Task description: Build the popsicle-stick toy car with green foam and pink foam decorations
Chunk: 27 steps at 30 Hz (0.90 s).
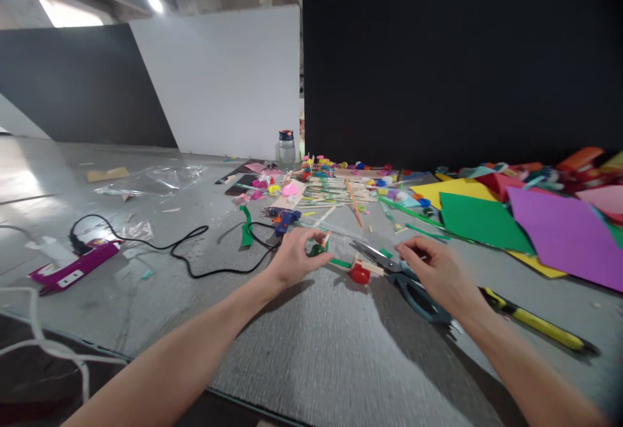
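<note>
Looking from the head view, we pinch one end of a small craft model (342, 263) in our left hand's (298, 255) nearly closed grip, above the table (311, 362). Its red round part (361, 274) sits near the scissors (419, 300). Our right hand (438, 271) curls over their handles; whether its grip has anything, we cannot tell.

Left fingers (320, 261) pinched, right fingers (419, 244) loosely curled
</note>
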### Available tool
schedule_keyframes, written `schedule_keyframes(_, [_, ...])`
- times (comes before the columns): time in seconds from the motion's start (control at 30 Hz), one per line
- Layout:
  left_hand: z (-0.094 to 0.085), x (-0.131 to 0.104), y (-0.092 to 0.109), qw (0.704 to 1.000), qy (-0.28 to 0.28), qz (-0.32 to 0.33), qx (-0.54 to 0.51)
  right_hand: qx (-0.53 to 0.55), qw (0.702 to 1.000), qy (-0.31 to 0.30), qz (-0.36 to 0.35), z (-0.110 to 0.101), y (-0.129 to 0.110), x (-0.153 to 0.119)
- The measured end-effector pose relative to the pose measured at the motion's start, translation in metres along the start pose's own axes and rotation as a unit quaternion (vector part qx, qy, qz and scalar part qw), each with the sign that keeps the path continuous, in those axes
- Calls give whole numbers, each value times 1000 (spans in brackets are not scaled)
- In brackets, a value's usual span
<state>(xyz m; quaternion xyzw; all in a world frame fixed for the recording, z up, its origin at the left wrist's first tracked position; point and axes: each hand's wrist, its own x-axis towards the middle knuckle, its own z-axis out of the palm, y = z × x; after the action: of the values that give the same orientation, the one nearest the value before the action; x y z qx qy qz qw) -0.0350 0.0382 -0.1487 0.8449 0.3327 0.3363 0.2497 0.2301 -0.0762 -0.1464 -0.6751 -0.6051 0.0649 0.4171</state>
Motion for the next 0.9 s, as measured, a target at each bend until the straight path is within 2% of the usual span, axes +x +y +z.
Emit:
schedule_keyframes(0.07, [5, 0, 1, 1000, 3, -2, 7, 0, 1000, -4, -5, 1, 1, 0])
schedule_keyframes(0.2, [8, 1, -2, 1000, -27, 3, -6, 1, 1000, -12, -13, 0, -1, -1])
schedule_keyframes(0.63, [-15, 6, -17, 989, -134, 3, -55, -13, 1000, -19, -21, -7, -5, -1])
schedule_keyframes(0.77, [-6, 5, -18, 992, -110, -12, -56, -19, 1000, 6, -24, -7, 2, 1])
schedule_keyframes(0.9, [5, 4, -15, 995, -74, -22, -64, -7, 998, 60, -35, -8, -1, 0])
